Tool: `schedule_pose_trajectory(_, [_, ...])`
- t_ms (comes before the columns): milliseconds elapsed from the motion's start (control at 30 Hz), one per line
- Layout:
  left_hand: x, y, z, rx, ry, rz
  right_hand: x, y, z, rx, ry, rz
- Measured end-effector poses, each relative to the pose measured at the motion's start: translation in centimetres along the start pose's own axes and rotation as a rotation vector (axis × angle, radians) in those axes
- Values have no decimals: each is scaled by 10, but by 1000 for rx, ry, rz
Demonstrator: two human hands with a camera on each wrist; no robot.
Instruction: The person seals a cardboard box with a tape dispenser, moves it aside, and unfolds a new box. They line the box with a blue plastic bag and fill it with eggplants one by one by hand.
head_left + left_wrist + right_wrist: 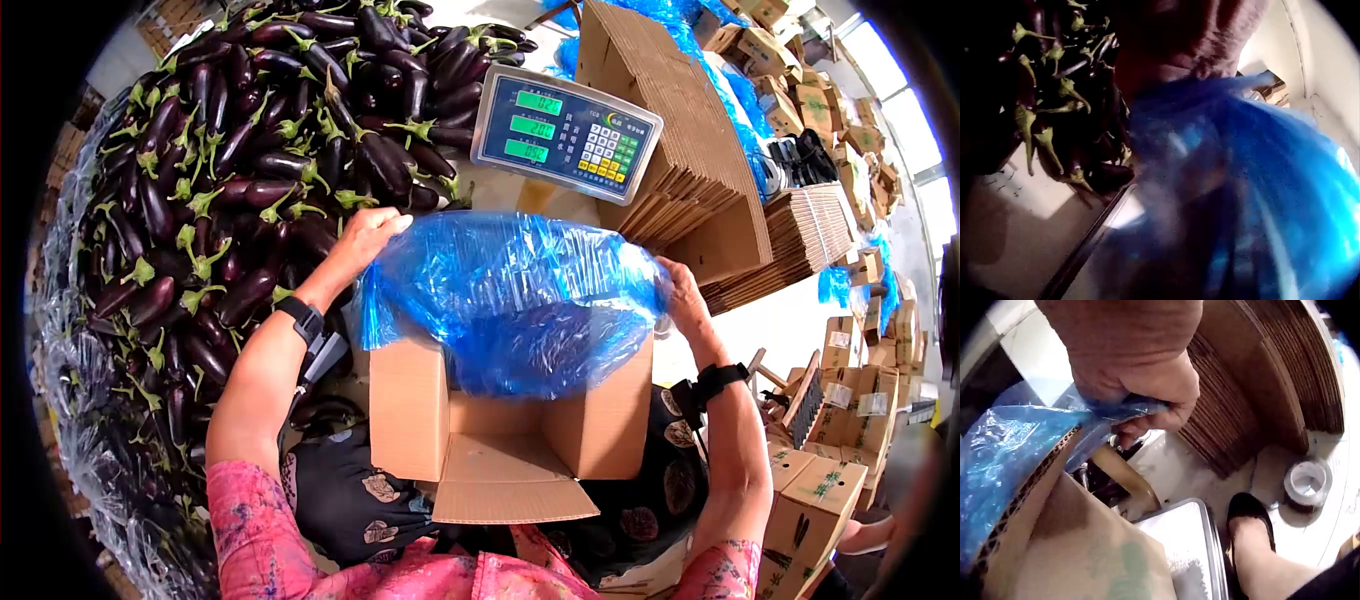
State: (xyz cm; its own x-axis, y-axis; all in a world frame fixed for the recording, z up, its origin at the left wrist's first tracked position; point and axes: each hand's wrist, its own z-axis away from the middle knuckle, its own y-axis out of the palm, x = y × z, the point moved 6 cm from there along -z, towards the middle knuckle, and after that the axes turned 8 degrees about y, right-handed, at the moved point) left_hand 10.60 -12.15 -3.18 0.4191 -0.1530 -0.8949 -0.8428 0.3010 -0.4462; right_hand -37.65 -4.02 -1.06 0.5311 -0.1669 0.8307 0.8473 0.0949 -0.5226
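Observation:
A blue plastic bag (520,270) spreads over the far side of an open cardboard box (505,460), its lower part sagging into the box mouth. At the bag's left end, my left hand (365,243) grips the edge; the left wrist view shows the blue film (1210,162) bunched below that hand (1179,37). My right hand (683,298) holds the opposite end. In the right wrist view the fingers of this hand (1141,375) curl round the gathered film (1035,444), just above the box's corrugated edge (1029,494).
A big heap of eggplants (240,180) lies at the left. Beyond the bag stands a scale display (565,133) beside stacked flat cartons (670,120). Packed boxes (810,510) stand at the right. A tape roll (1308,483) lies on the floor near a shoed foot (1250,519).

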Motion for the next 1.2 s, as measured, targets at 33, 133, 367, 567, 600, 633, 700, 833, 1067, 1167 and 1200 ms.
schedule_pose_trajectory(33, [5,1,11,1,-68,95,-8,2,5,31,60,-15])
schedule_pose_trajectory(133, [23,-14,46,-17,-192,94,-11,-31,27,-30,177,346])
schedule_pose_trajectory(367, [-69,-62,102,-393,30,-167,126,-51,83,-358,-58,225])
schedule_pose_trajectory(567, [-189,20,104,-27,729,-656,237,78,112,134,-464,416])
schedule_pose_trajectory(600, [-182,17,97,8,584,-466,238,88,112,125,-478,474])
schedule_pose_trajectory(633, [-176,17,93,49,439,-275,237,95,111,114,-486,532])
schedule_pose_trajectory(700, [-203,14,103,97,561,-256,239,95,112,67,-517,485])
schedule_pose_trajectory(833, [-248,10,141,196,627,-257,264,102,131,50,-626,439])
schedule_pose_trajectory(1067, [-276,3,194,254,566,-254,272,83,211,85,-710,372])
schedule_pose_trajectory(1167, [-280,18,216,378,660,-310,260,72,245,87,-662,486])
schedule_pose_trajectory(1200, [-286,23,221,397,693,-315,258,72,254,69,-682,482])
